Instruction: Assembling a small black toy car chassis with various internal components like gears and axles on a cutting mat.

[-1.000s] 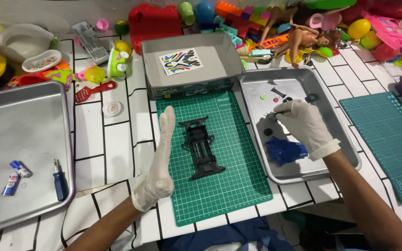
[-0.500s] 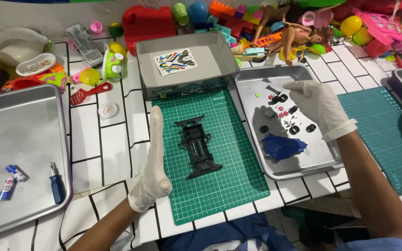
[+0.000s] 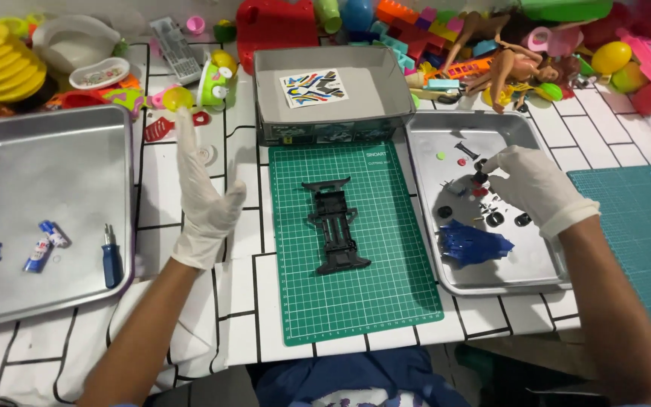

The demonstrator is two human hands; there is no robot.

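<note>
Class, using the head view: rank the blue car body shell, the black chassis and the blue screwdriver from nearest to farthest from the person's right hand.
From the right hand:
1. Blue car body shell, just below the hand in the right tray.
2. Black chassis, on the green mat in the middle.
3. Blue screwdriver, in the far left tray.

Left hand (image 3: 205, 200) shifted left, off green cutting mat (image 3: 352, 241), now raised over white desk (image 3: 242, 249) between left metal tray (image 3: 47, 151) and mat, fingers straight up. Right hand (image 3: 533, 188) drawn back slightly in right metal tray (image 3: 491, 279), fingers (image 3: 487, 167) now bent down onto small black parts (image 3: 484, 181) instead of spread flat.
</note>
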